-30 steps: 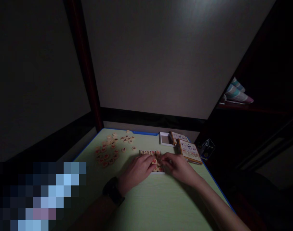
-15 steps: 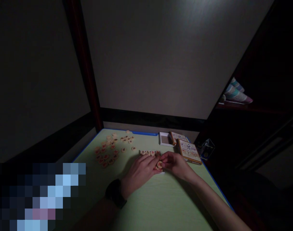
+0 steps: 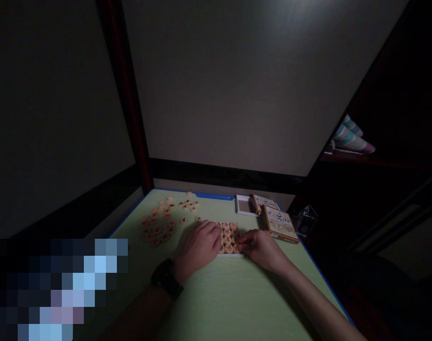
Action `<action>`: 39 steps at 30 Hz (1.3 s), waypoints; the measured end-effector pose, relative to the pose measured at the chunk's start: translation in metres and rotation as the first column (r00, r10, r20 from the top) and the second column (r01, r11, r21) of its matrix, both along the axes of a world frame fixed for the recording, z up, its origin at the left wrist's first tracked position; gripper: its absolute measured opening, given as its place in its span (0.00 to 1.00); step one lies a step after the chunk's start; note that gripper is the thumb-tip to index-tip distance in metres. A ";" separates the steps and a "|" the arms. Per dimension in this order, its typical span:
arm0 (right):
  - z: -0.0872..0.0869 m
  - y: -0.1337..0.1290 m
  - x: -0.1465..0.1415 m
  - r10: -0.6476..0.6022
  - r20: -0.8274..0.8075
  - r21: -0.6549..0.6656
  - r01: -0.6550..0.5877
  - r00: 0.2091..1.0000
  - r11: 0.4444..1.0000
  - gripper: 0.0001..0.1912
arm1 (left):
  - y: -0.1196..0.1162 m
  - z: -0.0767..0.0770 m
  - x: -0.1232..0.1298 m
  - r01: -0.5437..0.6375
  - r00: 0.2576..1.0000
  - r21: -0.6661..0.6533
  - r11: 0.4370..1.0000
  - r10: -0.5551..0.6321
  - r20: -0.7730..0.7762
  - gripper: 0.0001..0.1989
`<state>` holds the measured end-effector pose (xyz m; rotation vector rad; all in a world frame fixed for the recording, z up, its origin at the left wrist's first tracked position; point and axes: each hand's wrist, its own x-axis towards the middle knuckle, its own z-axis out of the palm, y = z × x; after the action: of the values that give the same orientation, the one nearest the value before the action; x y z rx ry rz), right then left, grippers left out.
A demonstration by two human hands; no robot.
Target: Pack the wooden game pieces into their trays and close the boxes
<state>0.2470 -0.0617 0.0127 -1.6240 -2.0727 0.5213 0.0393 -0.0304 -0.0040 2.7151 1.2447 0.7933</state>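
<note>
A shallow white box (image 3: 230, 255) lies on the green table, filled with rows of round xiangqi pieces (image 3: 228, 240) bearing red characters. My left hand (image 3: 202, 242), with a dark watch on its wrist, is closed over the left part of the box and hides the pieces there. At the box's right side, my right hand (image 3: 260, 246) pinches a xiangqi piece (image 3: 236, 248) by its edge, in the nearest row. Loose xiangqi pieces (image 3: 157, 230) with red or black characters lie scattered to the left of my hands, some of them stacked.
An open box tray (image 3: 247, 205) with a white rim stands at the back right, next to a printed box lid (image 3: 265, 202). Another printed box (image 3: 280, 223) lies nearer, by the right edge. Beyond the table rise a dark wall panel (image 3: 219, 94) and a post (image 3: 128, 94).
My left hand has drawn back to the left, uncovering rows of pieces. My right hand has lowered a piece into the box's right near corner. The loose pieces stay put.
</note>
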 end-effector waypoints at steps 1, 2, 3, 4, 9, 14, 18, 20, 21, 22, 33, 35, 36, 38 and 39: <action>0.000 0.000 0.000 0.001 0.025 0.013 -0.001 1.000 1.000 0.11 | 0.001 0.000 0.000 -0.016 1.000 -0.006 1.000 0.016 -0.004 0.10; 0.000 0.000 0.000 0.003 0.046 0.025 -0.004 0.999 1.000 0.11 | 0.001 -0.001 0.000 -0.030 1.000 -0.012 0.999 0.030 -0.008 0.10; 0.000 0.001 0.001 0.007 0.059 0.035 -0.009 0.998 0.999 0.12 | 0.002 -0.001 0.000 -0.045 0.999 -0.015 0.999 0.045 -0.011 0.10; 0.000 0.001 0.001 0.008 0.066 0.041 -0.011 0.998 0.999 0.12 | 0.003 -0.001 -0.001 -0.059 0.998 -0.016 0.998 0.059 -0.016 0.10; -0.004 0.002 0.003 -0.003 0.054 0.058 0.000 0.999 0.998 0.15 | 0.005 -0.005 -0.002 -0.121 0.992 0.015 0.993 0.122 -0.037 0.10; -0.007 0.003 0.002 0.020 0.042 0.043 -0.021 0.999 0.999 0.12 | 0.009 -0.005 -0.005 -0.193 0.980 0.021 0.981 0.194 -0.043 0.10; 0.003 0.014 0.024 -0.101 -0.099 0.161 0.116 0.990 0.980 0.12 | 0.012 0.001 -0.008 -0.298 0.952 -0.043 0.954 0.293 -0.092 0.11; 0.010 0.023 0.049 -0.316 -0.178 0.217 0.350 0.932 0.911 0.15 | 0.013 0.004 -0.009 -0.349 0.931 -0.105 0.931 0.332 -0.152 0.12; 0.012 0.028 0.065 -0.434 -0.194 0.238 0.471 0.880 0.849 0.17 | 0.013 0.005 -0.010 -0.369 0.921 -0.132 0.920 0.342 -0.187 0.13; 0.013 0.033 0.081 -0.539 -0.199 0.273 0.574 0.819 0.772 0.18 | 0.012 0.005 -0.010 -0.381 0.912 -0.150 0.912 0.346 -0.219 0.13; -0.036 0.061 0.161 -0.762 0.087 0.020 0.764 0.642 0.645 0.26 | 0.011 -0.003 -0.006 -0.297 0.935 -0.186 0.937 0.245 -0.258 0.19; -0.039 0.062 0.161 -0.769 0.097 0.024 0.771 0.632 0.636 0.26 | 0.011 -0.004 -0.006 -0.297 0.934 -0.185 0.937 0.244 -0.261 0.21; -0.040 0.063 0.161 -0.774 0.101 0.026 0.776 0.626 0.631 0.26 | 0.011 -0.004 -0.006 -0.296 0.934 -0.185 0.937 0.243 -0.263 0.23; -0.040 0.063 0.162 -0.780 0.107 0.030 0.782 0.617 0.623 0.26 | 0.012 -0.005 -0.007 -0.299 0.932 -0.190 0.935 0.244 -0.269 0.24; -0.040 0.064 0.162 -0.781 0.110 0.030 0.783 0.615 0.621 0.26 | 0.012 -0.005 -0.007 -0.300 0.931 -0.195 0.934 0.243 -0.271 0.24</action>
<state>0.4093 0.0020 -0.0278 -2.3835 -1.1790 0.1257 0.0326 -0.0187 -0.0091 2.5362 1.6770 0.3043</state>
